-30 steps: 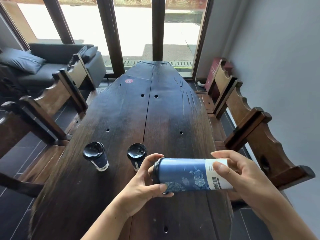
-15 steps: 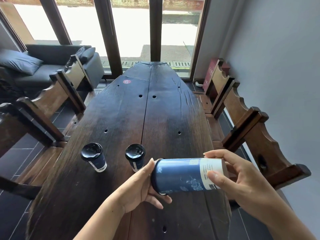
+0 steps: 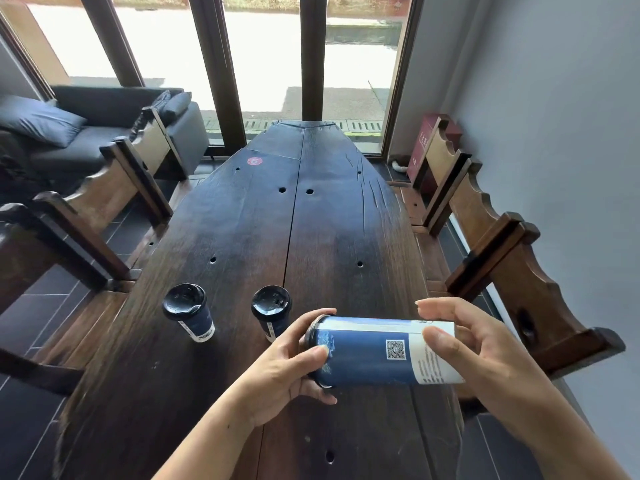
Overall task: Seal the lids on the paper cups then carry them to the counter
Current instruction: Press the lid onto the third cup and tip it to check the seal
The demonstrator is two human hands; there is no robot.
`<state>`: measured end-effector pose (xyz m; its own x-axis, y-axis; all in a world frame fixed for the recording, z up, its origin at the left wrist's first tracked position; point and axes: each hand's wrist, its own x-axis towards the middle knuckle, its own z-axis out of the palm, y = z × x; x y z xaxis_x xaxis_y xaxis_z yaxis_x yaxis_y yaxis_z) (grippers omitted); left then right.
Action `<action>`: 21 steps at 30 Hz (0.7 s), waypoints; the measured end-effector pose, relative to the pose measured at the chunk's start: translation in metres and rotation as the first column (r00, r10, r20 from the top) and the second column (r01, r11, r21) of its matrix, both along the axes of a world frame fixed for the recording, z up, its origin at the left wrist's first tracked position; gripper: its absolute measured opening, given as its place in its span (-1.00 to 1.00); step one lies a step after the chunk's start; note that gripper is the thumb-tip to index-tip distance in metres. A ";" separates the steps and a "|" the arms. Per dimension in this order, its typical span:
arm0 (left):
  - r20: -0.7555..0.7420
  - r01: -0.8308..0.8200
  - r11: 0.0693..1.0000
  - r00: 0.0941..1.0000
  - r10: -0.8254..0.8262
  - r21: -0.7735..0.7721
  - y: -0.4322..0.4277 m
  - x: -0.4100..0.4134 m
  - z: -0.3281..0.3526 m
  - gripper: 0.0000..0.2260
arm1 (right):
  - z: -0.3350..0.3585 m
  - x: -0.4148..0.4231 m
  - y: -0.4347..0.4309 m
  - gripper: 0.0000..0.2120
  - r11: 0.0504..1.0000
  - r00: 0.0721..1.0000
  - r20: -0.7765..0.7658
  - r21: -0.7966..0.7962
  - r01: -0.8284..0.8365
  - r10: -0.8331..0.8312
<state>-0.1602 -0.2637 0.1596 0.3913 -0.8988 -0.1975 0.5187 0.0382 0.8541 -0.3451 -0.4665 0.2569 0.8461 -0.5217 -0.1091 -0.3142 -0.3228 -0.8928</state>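
Now the left hand (image 3: 284,368) and right hand (image 3: 485,351) are gripping the sideways blue cup (image 3: 363,358), QR code (image 3: 395,349) showing, small print unreadable.

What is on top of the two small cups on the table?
A black lid sits on the left cup, a second lid on the right cup. They hide whatever is inside.

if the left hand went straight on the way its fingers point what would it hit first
The blue cup: the left hand grips its lidded end. Beyond that, the line seems to run along the sideways cup toward the right hand, though depth is unclear.
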 end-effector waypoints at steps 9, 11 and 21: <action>0.056 -0.010 0.999 0.998 0.012 -0.036 0.001 0.000 -0.007 -0.38 | -0.010 0.001 -0.006 -0.48 1.000 0.999 -0.044 0.000 0.029 -0.029; 0.068 -0.010 0.999 0.998 0.013 -0.050 0.001 0.000 -0.007 -0.38 | -0.011 0.001 -0.008 -0.51 1.000 0.998 -0.056 -0.005 0.009 -0.009; -0.018 -0.108 0.989 0.994 0.106 -0.101 -0.010 0.013 0.003 -0.36 | -0.026 -0.001 -0.005 -0.47 0.988 0.991 -0.042 0.098 -0.119 0.124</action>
<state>-0.1473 -0.2741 0.1626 0.4845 -0.8675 -0.1123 0.5175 0.1808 0.8364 -0.3465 -0.4716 0.2308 0.8952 -0.4005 -0.1953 -0.3212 -0.2762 -0.9059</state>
